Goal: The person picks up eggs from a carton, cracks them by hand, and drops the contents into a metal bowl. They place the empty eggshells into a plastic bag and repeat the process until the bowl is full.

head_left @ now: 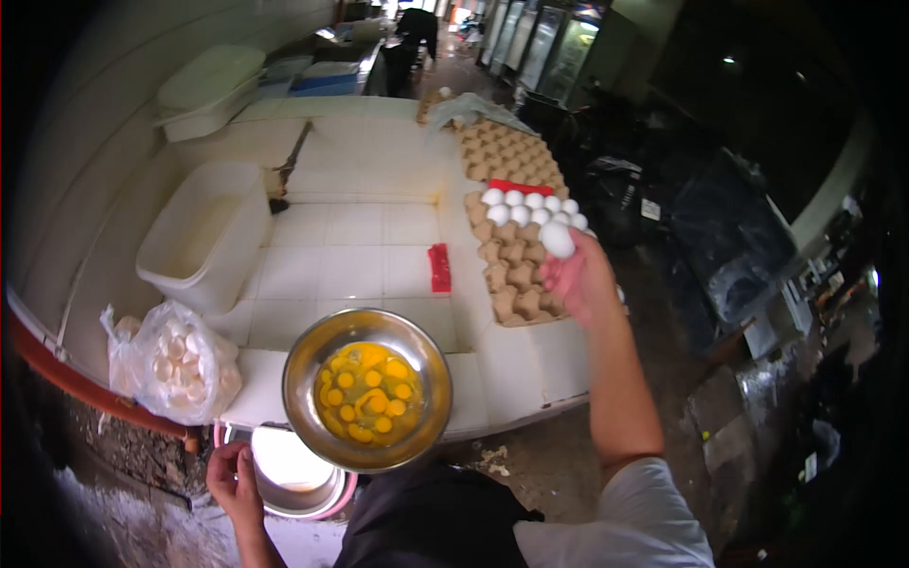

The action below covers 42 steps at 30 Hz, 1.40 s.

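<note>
My right hand grips a white egg above the cardboard egg tray. White eggs fill the tray's far rows, and several nearer cups have nothing in them. My left hand is at the lower left with its fingers curled in; whatever may be inside them is hidden. It is beside a metal pot with a bright white interior. A steel bowl stands at the counter's near edge, holding several raw egg yolks in clear egg white.
A clear plastic bag of eggshells and a white tub stand left. Red strips lie on the tiled counter. Another egg tray, partly under plastic, is farther back. A lidded container sits at the far left.
</note>
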Available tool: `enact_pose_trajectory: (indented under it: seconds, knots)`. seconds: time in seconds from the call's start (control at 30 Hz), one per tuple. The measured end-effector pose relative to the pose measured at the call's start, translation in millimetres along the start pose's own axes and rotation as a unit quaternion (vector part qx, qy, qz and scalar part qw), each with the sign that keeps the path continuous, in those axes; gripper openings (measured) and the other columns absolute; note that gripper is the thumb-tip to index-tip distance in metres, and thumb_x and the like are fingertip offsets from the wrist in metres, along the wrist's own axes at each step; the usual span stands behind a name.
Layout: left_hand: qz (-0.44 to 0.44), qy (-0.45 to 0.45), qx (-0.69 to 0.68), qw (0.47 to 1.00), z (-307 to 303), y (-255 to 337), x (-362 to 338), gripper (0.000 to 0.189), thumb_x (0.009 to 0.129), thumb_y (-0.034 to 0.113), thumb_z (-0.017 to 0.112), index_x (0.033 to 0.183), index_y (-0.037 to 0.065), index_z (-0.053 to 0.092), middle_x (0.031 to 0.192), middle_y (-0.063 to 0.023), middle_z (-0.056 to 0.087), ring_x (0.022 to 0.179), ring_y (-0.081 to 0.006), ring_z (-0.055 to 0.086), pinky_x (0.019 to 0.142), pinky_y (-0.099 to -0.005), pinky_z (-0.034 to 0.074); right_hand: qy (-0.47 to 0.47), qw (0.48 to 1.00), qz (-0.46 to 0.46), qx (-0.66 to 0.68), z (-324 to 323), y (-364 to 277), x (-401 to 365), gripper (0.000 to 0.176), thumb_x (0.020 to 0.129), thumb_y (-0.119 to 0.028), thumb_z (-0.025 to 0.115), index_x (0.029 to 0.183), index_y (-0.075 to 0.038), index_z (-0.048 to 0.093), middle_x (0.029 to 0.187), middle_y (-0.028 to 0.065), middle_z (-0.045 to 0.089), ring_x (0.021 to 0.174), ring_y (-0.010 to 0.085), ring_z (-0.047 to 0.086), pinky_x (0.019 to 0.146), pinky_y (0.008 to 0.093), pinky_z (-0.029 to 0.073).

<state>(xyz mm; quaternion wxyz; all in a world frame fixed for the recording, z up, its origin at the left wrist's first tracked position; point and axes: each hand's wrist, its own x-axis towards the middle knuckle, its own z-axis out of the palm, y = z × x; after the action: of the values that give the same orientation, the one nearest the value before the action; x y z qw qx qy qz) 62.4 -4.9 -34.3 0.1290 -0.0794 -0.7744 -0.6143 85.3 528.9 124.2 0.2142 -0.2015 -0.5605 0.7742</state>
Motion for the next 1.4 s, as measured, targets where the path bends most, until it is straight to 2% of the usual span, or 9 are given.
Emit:
enact_pose_trajectory:
  seconds: [0.23,0.37,0.43,0.7,0.93,1.0,1.1,1.13,1.4]
  knots:
    - [-0.006,-0.102,-0.065,0.993,31.8,13.8,42.8,0.014,0.094,0.009,0.064,0.101,-0.002,0.062,0.094,-0.0042,0.065,0.083,-0.0099,0.058,0.079,-0.0245,0.047,-0.051,0.966,0.074,0.243,-23.5,15.7,-111.3,0.047,0.097,-0.049,0.044,0.11,-0.008,0.06,0.082,0.0056,0.064,0.063,0.0172,0.06,0.055,0.0305,0.044]
    - [0.009,-0.13,-0.062,0.99,43.1,23.4,51.2,0.013,0.094,0.008,0.063,0.102,-0.003,0.062,0.092,-0.0043,0.065,0.08,-0.0094,0.058,0.077,-0.0234,0.047,0.231,0.96,-0.148,-0.052,-33.6,42.9,-168.4,0.035,0.099,-0.025,0.053,0.125,-0.002,0.057,0.104,0.0119,0.065,0.074,0.0166,0.063,0.063,0.0266,0.049]
    - [0.008,-0.135,-0.062,0.989,45.4,22.6,52.0,0.013,0.094,0.007,0.063,0.102,-0.003,0.062,0.092,-0.0044,0.065,0.08,-0.0092,0.058,0.076,-0.0233,0.047,0.275,0.839,-0.34,-0.322,-60.6,87.2,-182.3,0.039,0.094,-0.012,0.062,0.13,0.0,0.055,0.115,0.0134,0.063,0.083,0.0147,0.062,0.07,0.025,0.049]
    - [0.005,-0.177,-0.068,0.982,48.7,27.6,56.2,0.013,0.094,0.005,0.063,0.105,-0.002,0.061,0.091,-0.004,0.064,0.082,-0.0098,0.058,0.077,-0.0235,0.047,0.278,0.716,-0.387,-0.509,-65.2,108.0,-199.0,0.041,0.087,-0.005,0.07,0.125,0.004,0.06,0.12,0.0216,0.061,0.104,0.0283,0.063,0.083,0.033,0.053]
    - [-0.01,-0.177,-0.073,0.981,46.6,32.1,44.6,0.01,0.091,0.004,0.064,0.099,0.0,0.064,0.091,-0.0022,0.065,0.08,-0.0082,0.059,0.074,-0.0228,0.047,0.25,0.807,-0.321,-0.427,-36.7,103.7,-201.5,0.045,0.088,-0.004,0.069,0.131,0.002,0.055,0.116,0.0175,0.063,0.098,0.0229,0.064,0.08,0.0324,0.053]
    - [0.0,-0.197,-0.071,0.978,50.9,32.9,39.9,0.014,0.088,0.003,0.067,0.101,0.0,0.065,0.092,-0.0032,0.067,0.081,-0.0081,0.061,0.075,-0.0228,0.049,0.179,0.95,-0.204,-0.158,-9.0,109.0,-200.0,0.045,0.096,-0.019,0.062,0.135,-0.003,0.05,0.109,0.0144,0.065,0.085,0.0192,0.064,0.071,0.0311,0.053]
    - [-0.055,-0.263,-0.119,0.956,65.2,39.1,25.4,0.025,0.083,0.001,0.073,0.107,0.001,0.066,0.093,-0.0047,0.069,0.086,-0.0091,0.063,0.079,-0.0233,0.052,-0.05,0.98,0.075,0.177,18.9,117.4,-194.0,0.045,0.102,-0.039,0.046,0.135,-0.007,0.048,0.101,0.0122,0.066,0.074,0.0176,0.063,0.063,0.0288,0.049]
    - [-0.091,-0.286,-0.161,0.94,73.2,39.3,20.2,0.029,0.082,0.001,0.074,0.11,0.001,0.066,0.095,-0.0052,0.069,0.087,-0.0094,0.063,0.079,-0.0233,0.052,-0.055,0.975,0.129,0.173,34.7,128.4,-189.7,0.051,0.103,-0.049,0.032,0.129,-0.009,0.05,0.093,0.0106,0.065,0.068,0.0173,0.061,0.058,0.0274,0.045]
    - [-0.081,-0.354,-0.208,0.908,140.0,45.5,-4.2,0.043,0.081,0.006,0.078,0.121,0.001,0.064,0.103,-0.0078,0.069,0.088,-0.011,0.062,0.074,-0.0255,0.05,-0.112,0.977,0.177,0.041,100.2,196.9,-169.3,0.047,0.104,-0.048,0.036,0.119,-0.007,0.055,0.089,0.0038,0.062,0.066,0.0087,0.057,0.054,0.0216,0.044]
